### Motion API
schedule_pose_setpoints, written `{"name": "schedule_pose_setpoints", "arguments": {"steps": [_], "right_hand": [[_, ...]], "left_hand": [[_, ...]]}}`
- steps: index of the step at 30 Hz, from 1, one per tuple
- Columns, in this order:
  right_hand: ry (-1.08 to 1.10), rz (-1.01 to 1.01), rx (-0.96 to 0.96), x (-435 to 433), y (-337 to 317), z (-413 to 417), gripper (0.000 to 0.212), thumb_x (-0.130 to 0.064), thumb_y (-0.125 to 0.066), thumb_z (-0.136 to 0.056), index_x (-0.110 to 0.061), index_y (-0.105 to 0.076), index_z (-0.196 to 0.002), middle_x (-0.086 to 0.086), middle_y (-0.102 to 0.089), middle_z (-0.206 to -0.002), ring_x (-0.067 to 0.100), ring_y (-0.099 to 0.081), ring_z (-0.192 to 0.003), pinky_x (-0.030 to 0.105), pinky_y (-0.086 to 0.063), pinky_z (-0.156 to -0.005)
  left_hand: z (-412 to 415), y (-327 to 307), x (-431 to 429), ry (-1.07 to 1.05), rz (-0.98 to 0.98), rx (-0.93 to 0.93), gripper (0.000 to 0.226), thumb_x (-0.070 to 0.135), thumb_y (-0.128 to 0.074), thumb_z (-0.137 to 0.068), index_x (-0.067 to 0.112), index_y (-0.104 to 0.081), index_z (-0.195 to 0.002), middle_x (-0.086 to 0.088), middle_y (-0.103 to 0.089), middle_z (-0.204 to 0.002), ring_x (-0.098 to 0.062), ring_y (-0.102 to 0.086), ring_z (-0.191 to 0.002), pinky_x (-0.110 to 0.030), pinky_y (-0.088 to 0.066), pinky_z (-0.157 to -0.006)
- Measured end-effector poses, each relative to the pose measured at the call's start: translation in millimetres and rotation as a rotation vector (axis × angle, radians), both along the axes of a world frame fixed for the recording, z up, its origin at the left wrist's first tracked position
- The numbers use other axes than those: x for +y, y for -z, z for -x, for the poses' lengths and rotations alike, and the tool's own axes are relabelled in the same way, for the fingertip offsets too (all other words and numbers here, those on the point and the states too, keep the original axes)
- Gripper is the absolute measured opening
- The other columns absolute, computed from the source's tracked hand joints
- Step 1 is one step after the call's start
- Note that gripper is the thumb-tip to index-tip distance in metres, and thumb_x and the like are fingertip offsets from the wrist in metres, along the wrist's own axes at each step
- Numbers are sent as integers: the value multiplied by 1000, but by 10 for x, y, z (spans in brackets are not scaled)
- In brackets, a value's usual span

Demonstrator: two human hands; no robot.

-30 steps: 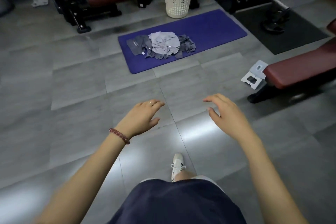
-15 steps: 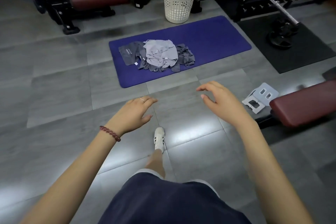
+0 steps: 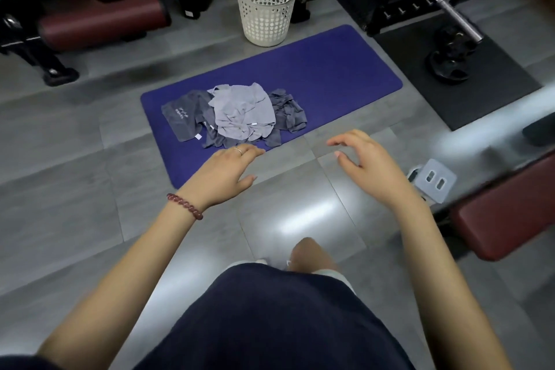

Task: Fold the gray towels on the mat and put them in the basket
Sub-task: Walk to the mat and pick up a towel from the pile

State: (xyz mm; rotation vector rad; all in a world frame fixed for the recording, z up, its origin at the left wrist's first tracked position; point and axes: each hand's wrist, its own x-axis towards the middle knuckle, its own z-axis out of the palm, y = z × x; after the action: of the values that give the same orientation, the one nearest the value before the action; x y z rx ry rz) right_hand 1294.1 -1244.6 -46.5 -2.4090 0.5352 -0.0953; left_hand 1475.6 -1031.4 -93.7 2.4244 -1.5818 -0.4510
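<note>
On the mat [image 3: 330, 69] your gray towels [image 3: 237, 114] lie heaped, basket [image 3: 265, 9] just beyond it; your left hand [image 3: 223, 173] and right hand [image 3: 369, 165] hover near it, each grip loosely spread.

Place: it was a gym.
Seating: maroon padded benches [image 3: 99, 24] stood around.
Weights: a barbell [image 3: 447, 0] rested near black weight plates [image 3: 450, 64].
Floor: an exercise mat [image 3: 330, 75] lay on tiles [image 3: 75, 189].

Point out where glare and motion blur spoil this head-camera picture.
Head view: glare makes a bright patch on the floor tiles just below centre; head view: blur smears the red bench at the right edge; head view: the towels and basket are fairly sharp.
</note>
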Motion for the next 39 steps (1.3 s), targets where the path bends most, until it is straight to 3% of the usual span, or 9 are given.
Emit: {"name": "schedule_pose_setpoints", "arguments": {"steps": [11,17,23,34,39], "right_hand": [[33,-24,99,-1931,367,-1420,23,-18,-48,-96,-20,-59,-117,-7,-54,-120,8,-51,-109,28,-44,-88],[-41,-17,144,-3109,312,-2378,22,-20,-48,-96,-21,-59,-115,-6,-55,-116,16,-57,-101,38,-48,-89],[-143,-53,159,-3857,367,-3399,22,-21,-49,-96,-22,-59,-115,-7,-55,-116,13,-56,-103,38,-49,-87],[-289,-136,302,-5002,729,-4929,22,-21,-49,-97,-23,-58,-116,-10,-53,-117,3,-50,-106,24,-44,-89],[-295,-398,360,-5485,1294,-5509,20,-15,-51,-95,-29,-61,-105,-8,-63,-109,4,-57,-101,19,-43,-89]], "left_hand": [[-1448,408,-1905,-5,-40,99,50,25,-56,-91,16,-41,-139,-1,-44,-141,-21,-48,-123,-32,-36,-101],[-2236,405,-2921,-87,-58,167,50,22,-55,-92,16,-41,-139,-2,-44,-141,-24,-49,-122,-37,-38,-101],[-3023,497,-3548,-189,-44,213,50,22,-56,-92,16,-41,-139,-2,-44,-141,-23,-47,-123,-37,-39,-101],[-4237,877,-4415,-403,-15,317,47,21,-54,-93,18,-42,-138,-1,-45,-139,-22,-49,-121,-34,-38,-101],[-4397,1179,-4847,-593,3,416,42,19,-53,-94,16,-45,-135,1,-45,-135,-24,-57,-105,-32,-43,-94]]}}
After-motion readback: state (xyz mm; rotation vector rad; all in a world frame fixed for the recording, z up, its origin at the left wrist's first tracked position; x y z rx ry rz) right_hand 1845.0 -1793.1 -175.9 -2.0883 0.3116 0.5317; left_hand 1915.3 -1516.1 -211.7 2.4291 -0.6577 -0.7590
